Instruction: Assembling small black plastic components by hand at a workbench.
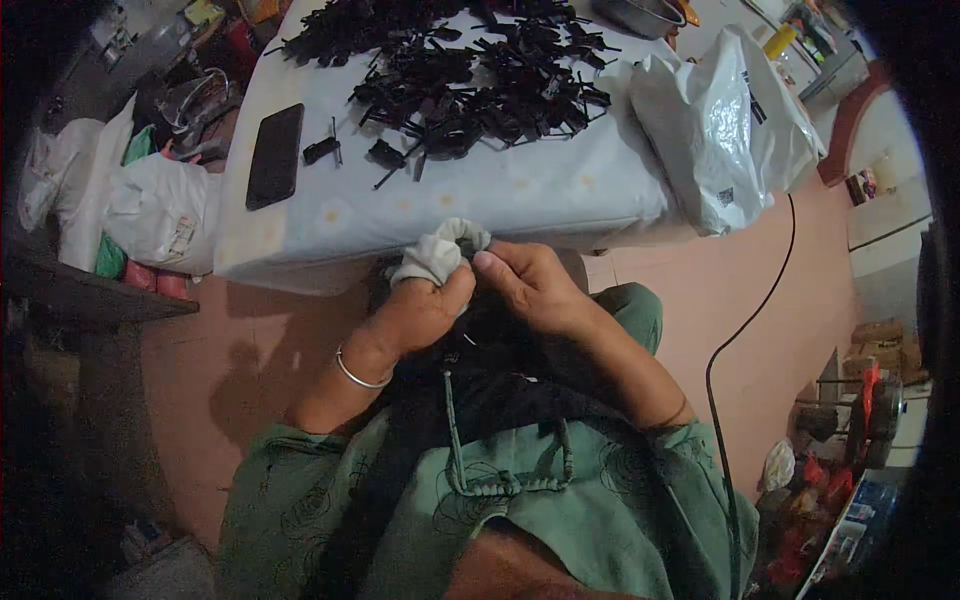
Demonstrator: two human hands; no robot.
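Just off the near edge of the table, a bunched white cloth [432,259] hangs between my hands, with a fold curling over to the right. My left hand [422,312] is closed around its lower part; a metal bangle circles that wrist. My right hand [535,283] pinches the right end of the fold between thumb and fingers. Something dark shows inside the fold, too small to make out. Beyond, many small black plastic parts with thin stems [480,95] lie heaped on the white-covered table [400,205]. One black part [322,150] lies apart beside a dark phone [275,155].
A white plastic bag [705,130] stands at the table's right, near a metal bowl [640,14]. More white bags [160,205] fill a shelf at left. A black cable [712,370] runs down the right side over the pinkish floor. Boxes [876,350] stand far right.
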